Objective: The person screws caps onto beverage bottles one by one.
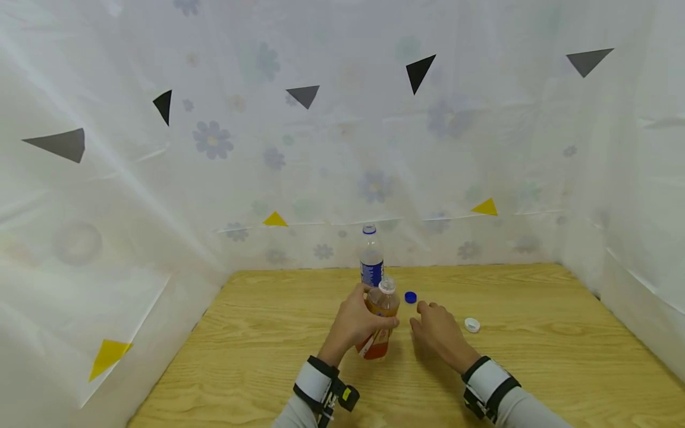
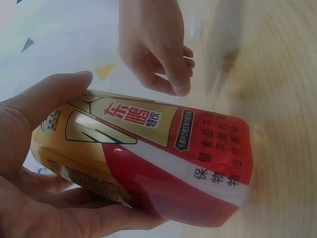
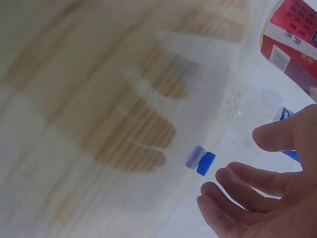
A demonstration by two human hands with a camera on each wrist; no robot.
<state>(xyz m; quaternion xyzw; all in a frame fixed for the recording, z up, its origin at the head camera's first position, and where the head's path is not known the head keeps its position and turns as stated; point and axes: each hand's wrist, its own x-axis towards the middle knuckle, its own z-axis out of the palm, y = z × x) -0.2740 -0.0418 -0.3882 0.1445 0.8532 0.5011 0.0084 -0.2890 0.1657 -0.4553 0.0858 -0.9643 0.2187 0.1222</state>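
My left hand (image 1: 357, 320) grips a drink bottle (image 2: 163, 144) with a red and gold label, thumb on one side and fingers curled round the other. In the head view the bottle leans slightly, its whitish neck at the top. My right hand (image 1: 441, 334) is beside it on the right, fingers loosely bent and holding nothing. A blue cap (image 1: 410, 297) lies on the table just beyond the right fingertips (image 3: 223, 176). Right of that hand lies a white cap (image 1: 472, 325). Behind the held bottle stands a clear uncapped bottle (image 1: 371, 261) with a blue label, partly hidden.
The wood-grain table (image 1: 257, 345) ends at a pale flowered curtain (image 1: 342, 148) at the back and sides. Black, grey and yellow triangles are stuck on the curtain. Both wrists wear strapped bands with cameras.
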